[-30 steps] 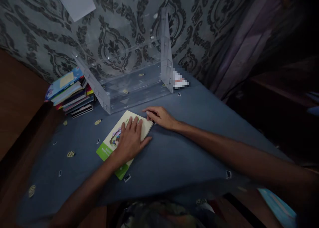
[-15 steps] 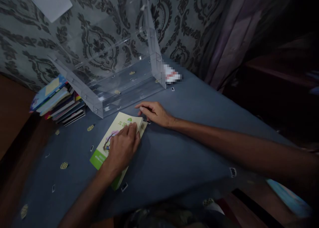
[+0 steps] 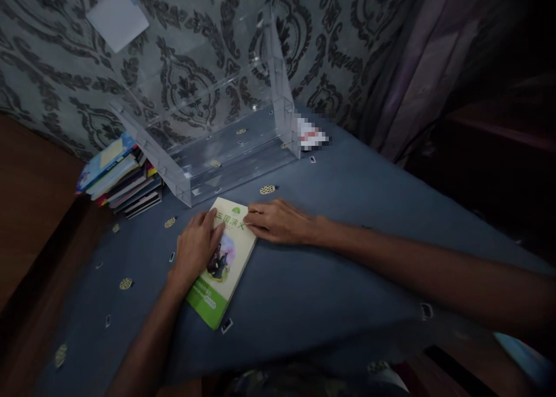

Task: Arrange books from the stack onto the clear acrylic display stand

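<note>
Head view, my only feed; light dim. A paperback book [image 3: 230,252], cream with a green band, lies aslant on the dark tablecloth [image 3: 330,275], cover up, band end nearest the person. Its top end sits just short of the clear rack [image 3: 171,177]. Left of the rack, a leaning stack of books [image 3: 124,180].

Left hand [image 3: 194,246]: laid along the book's left edge, fingers loosely bent, thumb over the cover. I read it as steadying; can't tell from here whether it truly grips. Right hand [image 3: 282,222]: fingers bunched at the upper right corner, nearly closed; I can't make out whether cover or pages are pinched between them.

Risks, my judgement: if the right fingers catch only the cover, a pull could crease it or flap the book open. Uneven pressure could skid it over the cloth, and a push forward might nudge the rack. A knock there might tip the stack, whose layers sit unevenly.
</note>
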`<state>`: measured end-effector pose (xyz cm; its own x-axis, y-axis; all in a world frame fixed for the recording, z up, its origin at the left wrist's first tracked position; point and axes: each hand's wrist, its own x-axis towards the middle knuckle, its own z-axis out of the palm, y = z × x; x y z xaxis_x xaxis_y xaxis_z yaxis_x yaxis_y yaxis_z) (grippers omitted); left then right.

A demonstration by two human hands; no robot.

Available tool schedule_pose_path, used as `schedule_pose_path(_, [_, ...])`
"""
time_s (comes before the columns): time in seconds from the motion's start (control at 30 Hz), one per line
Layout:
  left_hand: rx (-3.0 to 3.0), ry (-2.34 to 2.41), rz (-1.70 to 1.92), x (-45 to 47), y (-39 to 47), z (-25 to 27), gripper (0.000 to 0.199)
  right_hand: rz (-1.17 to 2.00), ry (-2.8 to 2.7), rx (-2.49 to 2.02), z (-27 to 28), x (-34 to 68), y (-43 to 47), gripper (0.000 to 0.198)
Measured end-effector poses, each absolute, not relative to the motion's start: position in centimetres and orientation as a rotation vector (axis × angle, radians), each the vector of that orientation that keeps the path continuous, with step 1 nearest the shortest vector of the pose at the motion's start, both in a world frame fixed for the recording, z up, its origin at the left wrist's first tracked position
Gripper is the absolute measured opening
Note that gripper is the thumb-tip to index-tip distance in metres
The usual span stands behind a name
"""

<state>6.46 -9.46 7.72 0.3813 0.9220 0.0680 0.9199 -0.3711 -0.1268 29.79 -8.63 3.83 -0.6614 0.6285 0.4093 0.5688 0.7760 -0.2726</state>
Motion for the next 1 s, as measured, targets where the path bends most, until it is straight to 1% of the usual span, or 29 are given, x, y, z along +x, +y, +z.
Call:
schedule_pose_path(0.13, [-2.337, -1.761, 0.146, 5.6, -9.7, 8.0, 0.039, 0.162, -2.462, -1.006, 3.6, 29.3, -8.4, 0.020])
schedule_pose_path(0.23, [-2.275, -1.858, 0.203, 5.4, -10.1, 8.2, 0.038, 0.232, -2.403, -1.045, 3.0, 28.6, -7.5, 0.025])
schedule_pose_path(0.37, [-2.215, -1.941, 0.171, 4.7, -9.9, 7.9, 0.036, 0.326, -2.396, -1.037, 2.6, 26.8, -5.6, 0.032])
schedule_pose_path(0.5, [-2.148, -1.989, 0.107, 3.5, -8.6, 7.3, 0.035, 0.356, -2.413, -1.001, 2.9, 25.0, -4.1, 0.033])
schedule_pose_path(0.7, [-2.106, -2.038, 0.004, 2.2, -6.2, 6.8, 0.026, 0.296, -2.415, -1.066, 2.9, 23.4, -2.9, 0.032])
schedule_pose_path(0.87, [-2.065, -2.127, -0.078, 1.3, -4.2, 6.2, 0.019, 0.165, -2.417, -1.141, 2.3, 22.5, -2.5, 0.031])
schedule_pose_path(1.0, [-2.084, -2.151, -0.231, 0.4, -2.7, 5.7, 0.015, 0.101, -2.386, -1.228, 2.3, 21.8, -2.2, 0.032])
